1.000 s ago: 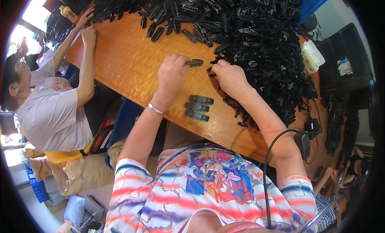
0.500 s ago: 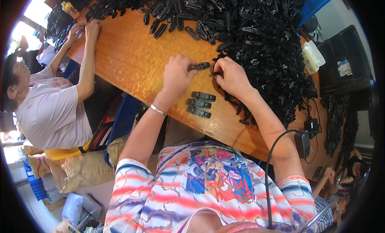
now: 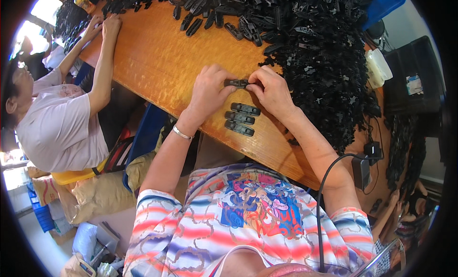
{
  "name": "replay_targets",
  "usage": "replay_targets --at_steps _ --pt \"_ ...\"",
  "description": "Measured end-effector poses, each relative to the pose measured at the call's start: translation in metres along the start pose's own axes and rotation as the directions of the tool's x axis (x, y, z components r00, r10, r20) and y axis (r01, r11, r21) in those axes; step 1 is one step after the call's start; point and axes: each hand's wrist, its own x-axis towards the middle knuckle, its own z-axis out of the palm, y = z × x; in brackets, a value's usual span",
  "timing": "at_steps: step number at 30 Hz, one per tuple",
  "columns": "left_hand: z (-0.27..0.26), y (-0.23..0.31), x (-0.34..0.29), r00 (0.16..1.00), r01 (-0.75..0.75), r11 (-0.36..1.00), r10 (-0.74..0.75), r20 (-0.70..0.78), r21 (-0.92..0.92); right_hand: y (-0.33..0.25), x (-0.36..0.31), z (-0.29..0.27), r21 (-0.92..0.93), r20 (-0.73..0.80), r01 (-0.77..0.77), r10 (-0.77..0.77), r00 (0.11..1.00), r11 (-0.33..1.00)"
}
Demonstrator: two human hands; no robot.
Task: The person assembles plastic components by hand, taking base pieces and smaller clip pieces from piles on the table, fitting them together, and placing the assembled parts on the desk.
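My left hand [image 3: 210,88] grips an oblong black plastic part [image 3: 234,83] between thumb and fingers, just above the table. At its right end, my right hand [image 3: 273,92] is closed in a pinch, thumb and forefinger against the part. Whether a small piece sits between those fingertips is hidden. Three similar oblong black parts lie in a stacked row below my hands: an upper one [image 3: 245,109], a middle one [image 3: 240,117] and a lower one [image 3: 239,128].
Small black pieces form a big heap [image 3: 319,86] right of my hands. Longer black parts [image 3: 229,5] pile up at the back of the wooden table [image 3: 157,52]. A co-worker [image 3: 62,119] sits at the left. A black cable [image 3: 318,205] hangs over my right arm.
My right hand has moved left and now meets the end of the oblong part, which was apart from it before. A small dark piece showed in its fingers earlier.
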Motion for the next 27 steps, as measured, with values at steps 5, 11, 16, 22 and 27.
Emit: replay_targets --at_steps 5,11,16,22,27 --pt "0.005 -0.003 -0.002 0.999 0.012 1.0 -0.013 -0.045 -0.02 0.001 -0.004 -0.001 -0.025 0.0 0.038 -0.038 0.999 0.999" --pt "0.002 -0.007 -0.002 1.0 0.012 0.999 -0.012 0.005 -0.046 -0.005 0.0 0.001 0.044 -0.006 0.055 -0.055 0.998 0.998" --pt "0.001 -0.006 -0.002 0.998 0.011 0.999 -0.009 0.056 -0.051 -0.009 0.002 0.009 0.088 0.018 0.117 -0.119 0.993 0.989" --pt "0.0 -0.006 -0.003 0.998 0.013 0.998 -0.01 0.068 -0.055 -0.007 0.003 0.006 -0.014 0.063 0.138 -0.137 0.989 0.99" --pt "-0.002 -0.007 -0.001 0.997 0.011 0.994 -0.003 0.076 -0.106 -0.007 0.003 0.001 0.022 0.133 -0.008 0.005 0.991 1.0"
